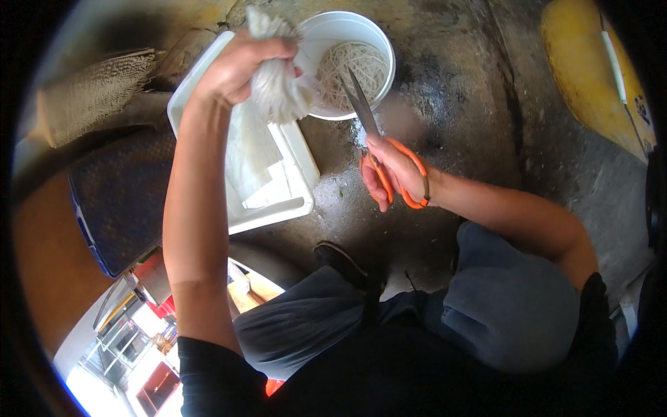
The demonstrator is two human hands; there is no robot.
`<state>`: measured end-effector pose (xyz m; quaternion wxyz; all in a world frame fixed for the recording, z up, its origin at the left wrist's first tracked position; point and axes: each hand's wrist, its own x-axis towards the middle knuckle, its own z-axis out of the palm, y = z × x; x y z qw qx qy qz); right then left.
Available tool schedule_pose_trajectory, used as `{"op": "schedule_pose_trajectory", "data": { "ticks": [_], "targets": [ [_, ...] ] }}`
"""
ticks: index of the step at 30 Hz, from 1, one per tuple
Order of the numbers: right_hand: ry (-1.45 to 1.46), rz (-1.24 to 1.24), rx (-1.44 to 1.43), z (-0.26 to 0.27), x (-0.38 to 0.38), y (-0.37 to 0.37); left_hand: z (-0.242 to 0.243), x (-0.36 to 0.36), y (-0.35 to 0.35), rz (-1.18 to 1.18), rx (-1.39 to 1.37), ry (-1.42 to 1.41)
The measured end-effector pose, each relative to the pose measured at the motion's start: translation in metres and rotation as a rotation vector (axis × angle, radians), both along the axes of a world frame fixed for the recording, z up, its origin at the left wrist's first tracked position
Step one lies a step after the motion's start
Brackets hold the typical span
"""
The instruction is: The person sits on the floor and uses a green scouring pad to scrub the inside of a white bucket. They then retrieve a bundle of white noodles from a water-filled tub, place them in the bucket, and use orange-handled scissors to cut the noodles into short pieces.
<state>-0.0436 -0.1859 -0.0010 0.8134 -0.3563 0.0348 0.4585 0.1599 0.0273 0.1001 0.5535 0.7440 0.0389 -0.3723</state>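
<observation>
My left hand [239, 65] grips a bunch of white, wet-looking strands [281, 91], possibly noodles, above the space between two containers. Below it lies a white rectangular plastic tub [307, 156], tilted in view, with cloudy liquid in it. Beyond, a round white plastic bucket [385, 36] holds a tangle of pale noodle-like strands [359, 62]. My right hand [393, 172] has its fingers through the orange handles of a pair of scissors [367, 117]. The blades are slightly parted and point up over the bucket's near side.
The floor [448, 104] is wet concrete. At the upper right lies a yellow object [578, 68] with a white tube-like piece on it. A dark blue crate [125, 203] stands at left, near a brush-like beige thing [104, 94]. My dark shoe [338, 260] is close to the tub.
</observation>
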Motion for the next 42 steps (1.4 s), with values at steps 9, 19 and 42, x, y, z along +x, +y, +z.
{"op": "schedule_pose_trajectory", "data": {
  "ticks": [9, 19, 42],
  "targets": [
    [-0.059, -0.066, -0.057, -0.009, -0.023, -0.031, -0.063, 0.003, -0.021, -0.388, 0.545, -0.297],
    [-0.129, -0.198, -0.719, -0.026, -0.034, -0.061, -0.085, -0.029, -0.045, -0.901, 0.787, -0.446],
    [-0.043, -0.545, -0.892, -0.044, 0.009, -0.071, -0.213, -0.170, -0.076, -0.913, 0.731, -1.101]
  ]
}}
